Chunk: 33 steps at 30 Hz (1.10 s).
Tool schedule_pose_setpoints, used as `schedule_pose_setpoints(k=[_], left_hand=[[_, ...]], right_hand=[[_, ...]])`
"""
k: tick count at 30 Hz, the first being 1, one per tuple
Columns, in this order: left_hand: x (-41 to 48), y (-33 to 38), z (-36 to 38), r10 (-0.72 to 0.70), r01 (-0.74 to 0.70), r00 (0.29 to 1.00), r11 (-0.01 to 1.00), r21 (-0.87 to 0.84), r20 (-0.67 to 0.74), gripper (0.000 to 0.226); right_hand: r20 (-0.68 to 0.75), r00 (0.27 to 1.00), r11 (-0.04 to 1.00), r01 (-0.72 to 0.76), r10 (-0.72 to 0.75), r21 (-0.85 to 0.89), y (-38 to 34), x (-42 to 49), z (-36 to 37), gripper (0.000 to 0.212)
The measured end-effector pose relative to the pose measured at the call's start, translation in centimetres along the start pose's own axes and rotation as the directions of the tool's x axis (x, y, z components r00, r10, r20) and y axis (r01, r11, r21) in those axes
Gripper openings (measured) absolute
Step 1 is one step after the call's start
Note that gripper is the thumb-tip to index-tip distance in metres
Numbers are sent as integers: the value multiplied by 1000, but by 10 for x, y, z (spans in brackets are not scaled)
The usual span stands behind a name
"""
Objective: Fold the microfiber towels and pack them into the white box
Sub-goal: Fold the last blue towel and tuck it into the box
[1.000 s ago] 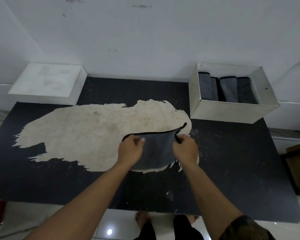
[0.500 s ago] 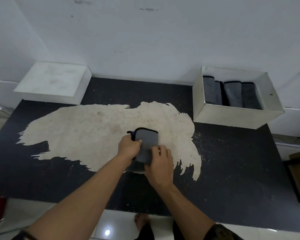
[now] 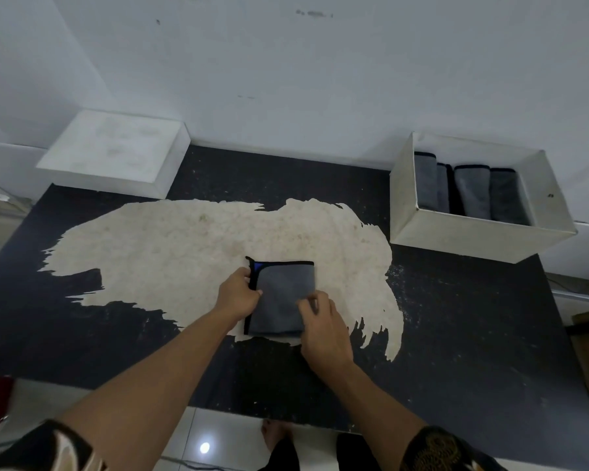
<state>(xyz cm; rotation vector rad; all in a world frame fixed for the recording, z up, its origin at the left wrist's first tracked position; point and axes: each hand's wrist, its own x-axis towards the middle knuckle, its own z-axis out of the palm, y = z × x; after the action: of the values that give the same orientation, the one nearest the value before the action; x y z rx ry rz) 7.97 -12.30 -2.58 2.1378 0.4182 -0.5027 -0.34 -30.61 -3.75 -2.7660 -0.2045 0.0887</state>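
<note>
Okay, folded grey microfiber towel (image 3: 281, 297), black-piped square, lies flat on worn desk (image 3: 150, 253); left hand (image 3: 237, 295) pinches its left edge, right hand (image 3: 323, 329) rests on it, grip unclear.

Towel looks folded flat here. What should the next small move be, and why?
Probably one more fold: the left hand pinches the grey towel at its left edge, the right hand rests on its lower right corner, and the packed towels in the white box look narrower than this one.

Right hand (image 3: 324, 329) hides one corner of the towel (image 3: 280, 293).
</note>
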Motion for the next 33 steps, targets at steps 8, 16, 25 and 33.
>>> schedule_pose_setpoints(k=[8,16,25,33], left_hand=[[-11,1,3,65,-53,997,971,233,-47,60],[-26,6,22,388,-256,919,723,642,-72,73],[-19,-49,32,401,-386,895,482,786,194,78],[-22,-42,27,344,-339,920,455,823,189,85]], right_hand=[[47,989,988,144,-142,-48,17,-6,0,19],[-84,996,999,15,-11,42,-13,35,-10,46],[181,981,978,-27,65,-205,15,34,24,72],[262,959,977,-56,111,-207,5,35,12,76]])
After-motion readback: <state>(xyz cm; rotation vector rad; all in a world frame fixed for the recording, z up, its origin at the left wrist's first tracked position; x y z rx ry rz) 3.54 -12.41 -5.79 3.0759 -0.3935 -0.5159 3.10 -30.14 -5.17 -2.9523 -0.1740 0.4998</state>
